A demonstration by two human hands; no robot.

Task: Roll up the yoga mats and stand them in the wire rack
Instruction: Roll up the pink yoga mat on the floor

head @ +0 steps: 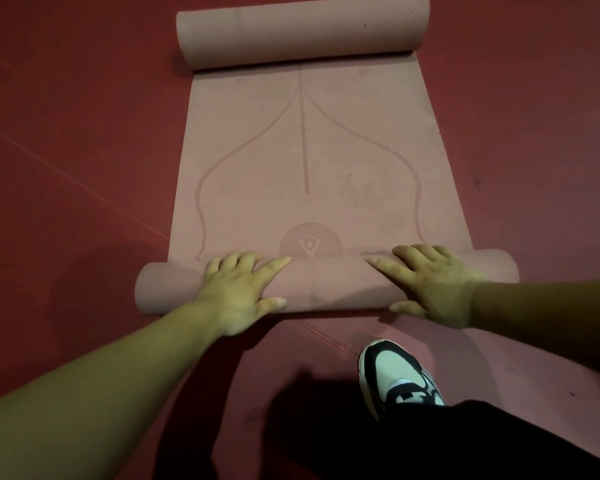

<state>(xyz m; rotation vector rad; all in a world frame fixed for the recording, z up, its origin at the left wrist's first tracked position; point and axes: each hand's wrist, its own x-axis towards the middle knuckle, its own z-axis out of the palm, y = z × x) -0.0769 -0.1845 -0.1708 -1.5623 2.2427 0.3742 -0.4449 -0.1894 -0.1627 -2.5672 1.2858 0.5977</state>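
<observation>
A pink yoga mat with printed curved lines lies on the red floor, running away from me. Its near end is curled into a roll across the frame. My left hand rests flat on top of the roll's left half, fingers spread over its far side. My right hand presses flat on the right half in the same way. The mat's far end forms a second, thicker roll at the top of the view. No wire rack is in view.
Dark red floor surrounds the mat on all sides. My foot in a black and white sneaker stands just behind the near roll, with a dark trouser leg beside it.
</observation>
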